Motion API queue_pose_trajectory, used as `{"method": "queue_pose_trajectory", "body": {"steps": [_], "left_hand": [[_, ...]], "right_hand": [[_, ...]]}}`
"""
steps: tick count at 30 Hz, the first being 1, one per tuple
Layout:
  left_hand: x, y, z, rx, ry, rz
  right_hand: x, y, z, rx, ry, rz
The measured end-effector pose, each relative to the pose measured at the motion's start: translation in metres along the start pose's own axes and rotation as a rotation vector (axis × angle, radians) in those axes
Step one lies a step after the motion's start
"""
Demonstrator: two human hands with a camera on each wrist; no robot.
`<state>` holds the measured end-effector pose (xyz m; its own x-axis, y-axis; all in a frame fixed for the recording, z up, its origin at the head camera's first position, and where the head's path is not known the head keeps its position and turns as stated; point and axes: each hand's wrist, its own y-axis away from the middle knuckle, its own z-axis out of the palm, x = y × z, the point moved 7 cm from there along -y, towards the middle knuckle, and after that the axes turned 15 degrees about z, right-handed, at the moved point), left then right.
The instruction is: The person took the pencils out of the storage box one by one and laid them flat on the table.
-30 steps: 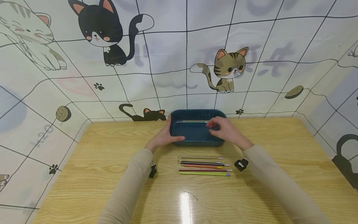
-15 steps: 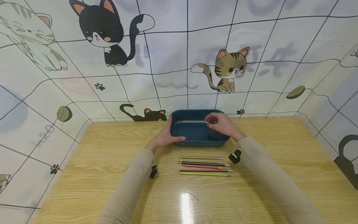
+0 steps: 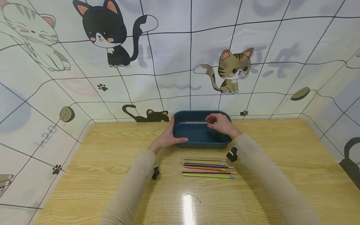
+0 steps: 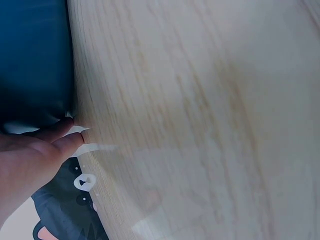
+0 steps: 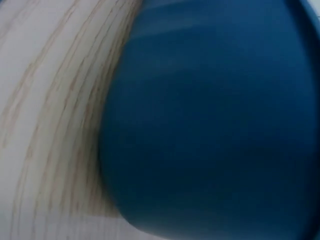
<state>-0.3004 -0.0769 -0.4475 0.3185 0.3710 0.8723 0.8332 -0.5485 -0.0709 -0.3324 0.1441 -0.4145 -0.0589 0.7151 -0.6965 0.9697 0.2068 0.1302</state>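
A dark blue rectangular tray (image 3: 197, 145) stands at the back of the table. My left hand (image 3: 166, 137) lies around its front left corner, straight thumb on the front rim and fingers along the left side. In the left wrist view, that hand's fingers (image 4: 62, 140) touch the tray's corner (image 4: 35, 65). My right hand (image 3: 222, 125) reaches inside the tray and, with curled index finger and thumb, pinches the right end of the thin pencils (image 3: 194, 122) lying there; their exact number is unclear. The right wrist view shows only the tray's blue wall (image 5: 210, 120) and table.
Several pencils lie side by side in front of the tray, among them a lime green pencil (image 3: 206, 176), a dark red pencil (image 3: 208, 172) and an orange pencil (image 3: 203, 168). Behind the wooden table (image 3: 112, 175) hangs a white cloth (image 3: 174, 56) printed with cats.
My right hand has shifted left inside the tray, and its thumb and index finger have closed in at the pencils' right end. My left hand stays at the tray's corner.
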Motion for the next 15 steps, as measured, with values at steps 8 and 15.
{"method": "queue_pose_trajectory", "body": {"steps": [8,15], "left_hand": [[0.004,0.001,0.003,-0.003,0.016,-0.011],[-0.001,-0.001,0.001,0.011,-0.006,-0.006]], "right_hand": [[0.013,-0.005,0.013,-0.026,0.033,0.030],[0.012,-0.010,0.020,-0.054,0.064,0.038]]}}
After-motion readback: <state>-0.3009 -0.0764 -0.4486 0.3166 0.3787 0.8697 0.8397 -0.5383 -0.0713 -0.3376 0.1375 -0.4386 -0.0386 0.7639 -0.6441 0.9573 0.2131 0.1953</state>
